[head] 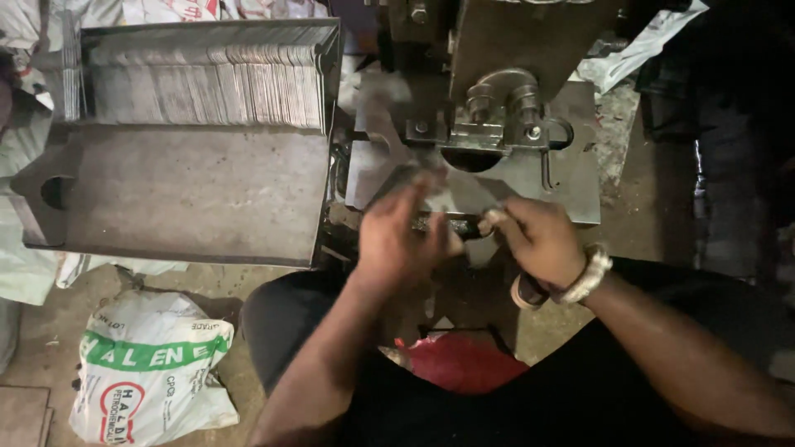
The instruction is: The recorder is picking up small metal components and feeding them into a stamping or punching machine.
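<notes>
The floor [248, 281] is bare, dusty concrete under dim light. A white printed sack [149, 364] lies on it, beside a red bag [464, 364].

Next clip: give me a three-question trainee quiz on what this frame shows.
1. True or false: the left hand and right hand are both at the press machine, in front of its bed plate.
2. Where is the row of stacked metal blanks? A) in the metal tray on the person's left B) on the floor C) inside the white sack
3. Which wrist wears a bangle?

Key: 1 true; 2 A; 3 the right.
</notes>
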